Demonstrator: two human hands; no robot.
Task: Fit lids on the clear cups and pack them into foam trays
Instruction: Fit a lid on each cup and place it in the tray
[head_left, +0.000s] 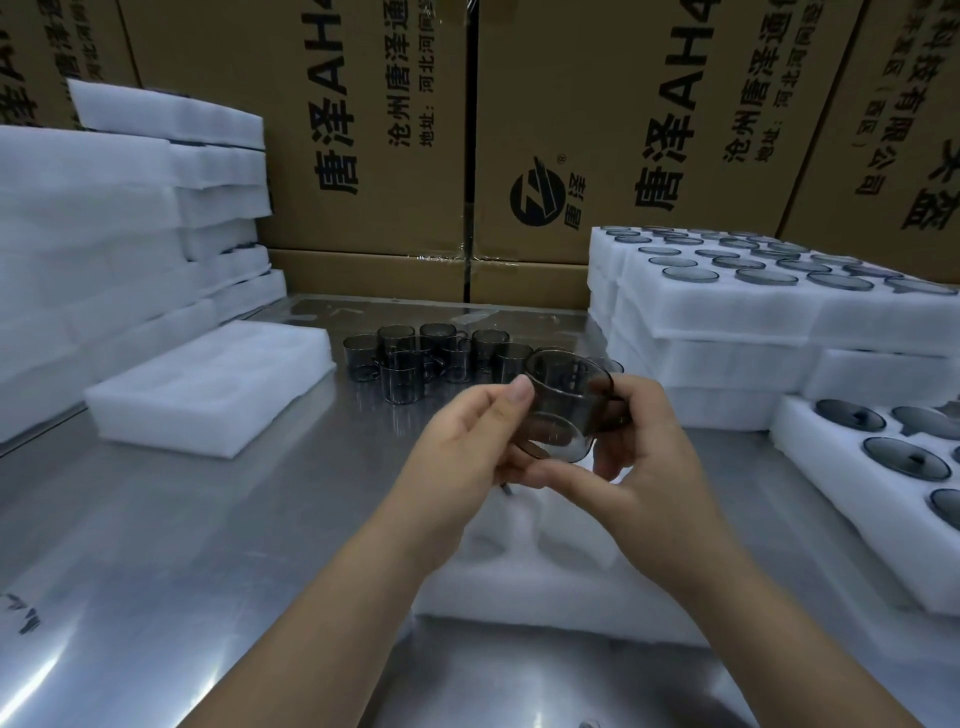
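A smoky clear glass cup (566, 402) with a side handle is held in the air at the middle of the view, tilted with its mouth facing away. My left hand (467, 441) grips its left side, thumb at the rim. My right hand (639, 452) grips the handle side and supports it from below. Several more cups (415, 358) stand grouped on the steel table behind it. A foam tray (545, 566) lies under my hands. Dark glass lids (901, 457) sit in a foam tray at the right.
An empty-looking foam tray (218, 384) lies at the left on the steel table (182, 545). Stacked foam trays (104, 228) rise at far left. A stack of lid-filled trays (727, 306) stands at right. Cardboard boxes (363, 130) wall off the back.
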